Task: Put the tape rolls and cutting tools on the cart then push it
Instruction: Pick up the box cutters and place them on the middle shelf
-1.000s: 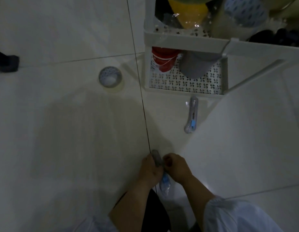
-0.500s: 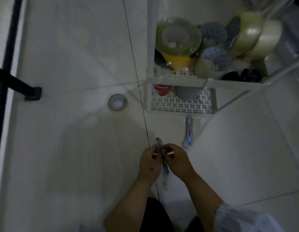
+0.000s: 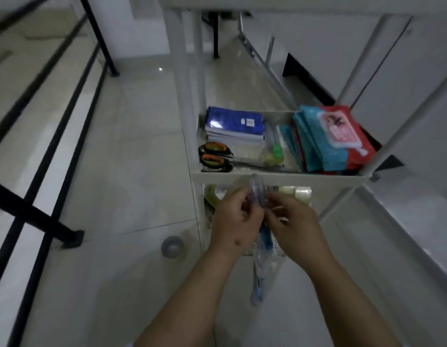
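Note:
My left hand [image 3: 233, 221] and my right hand [image 3: 296, 225] both pinch a clear-and-blue utility knife [image 3: 257, 191] in front of the white cart [image 3: 275, 177]. The knife stands upright between my fingers, its top near the front rim of the cart's upper visible tray. A second utility knife [image 3: 258, 284] lies on the floor below my hands. A patterned tape roll [image 3: 172, 247] lies on the floor to the left of the cart. Clear tape rolls [image 3: 296, 192] sit on the shelf below the tray. Orange-handled scissors [image 3: 213, 157] lie in the tray.
The tray also holds blue notebooks [image 3: 235, 125] and red and teal wipe packs [image 3: 328, 139]. A black metal frame [image 3: 42, 216] runs along the left, with a foot on the floor. White cabinets [image 3: 392, 58] stand to the right. Pale floor tiles lie around the cart.
My hands have lifted the knife from the floor up to the cart's tray. The view has tilted up from the lower shelves to the tray with notebooks and scissors.

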`<state>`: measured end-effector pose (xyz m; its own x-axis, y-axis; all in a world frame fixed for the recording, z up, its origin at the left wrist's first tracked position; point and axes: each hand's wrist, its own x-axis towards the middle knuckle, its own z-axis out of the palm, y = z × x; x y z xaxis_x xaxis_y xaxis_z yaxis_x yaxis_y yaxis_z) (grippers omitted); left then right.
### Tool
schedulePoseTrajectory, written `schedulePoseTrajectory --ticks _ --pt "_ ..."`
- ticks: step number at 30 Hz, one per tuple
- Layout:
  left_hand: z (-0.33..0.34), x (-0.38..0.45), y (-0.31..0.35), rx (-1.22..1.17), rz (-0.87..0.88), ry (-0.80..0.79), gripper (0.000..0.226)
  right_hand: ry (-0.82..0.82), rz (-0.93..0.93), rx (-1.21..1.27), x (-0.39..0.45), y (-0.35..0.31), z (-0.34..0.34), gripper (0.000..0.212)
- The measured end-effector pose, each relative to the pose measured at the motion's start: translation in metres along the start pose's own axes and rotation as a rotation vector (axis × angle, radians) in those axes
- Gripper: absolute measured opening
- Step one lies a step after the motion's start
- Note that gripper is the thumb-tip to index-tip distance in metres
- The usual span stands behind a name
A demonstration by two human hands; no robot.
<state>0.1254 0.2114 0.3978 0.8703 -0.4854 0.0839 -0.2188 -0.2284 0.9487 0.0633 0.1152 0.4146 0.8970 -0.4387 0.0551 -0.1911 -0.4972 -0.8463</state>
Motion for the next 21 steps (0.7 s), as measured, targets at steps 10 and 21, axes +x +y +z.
schedulePoseTrajectory --ticks 10,21 --pt "-0.011 0.096 0.067 0.423 0.340 0.004 0.042 0.134 -0.035 -0.450 0.100 -0.055 -0.064 0.016" --pt "0.015 0.126 0.032 0.866 0.335 -0.356 0.035 0.004 0.072 -0.793 0.159 -0.037 -0.061 0.024"
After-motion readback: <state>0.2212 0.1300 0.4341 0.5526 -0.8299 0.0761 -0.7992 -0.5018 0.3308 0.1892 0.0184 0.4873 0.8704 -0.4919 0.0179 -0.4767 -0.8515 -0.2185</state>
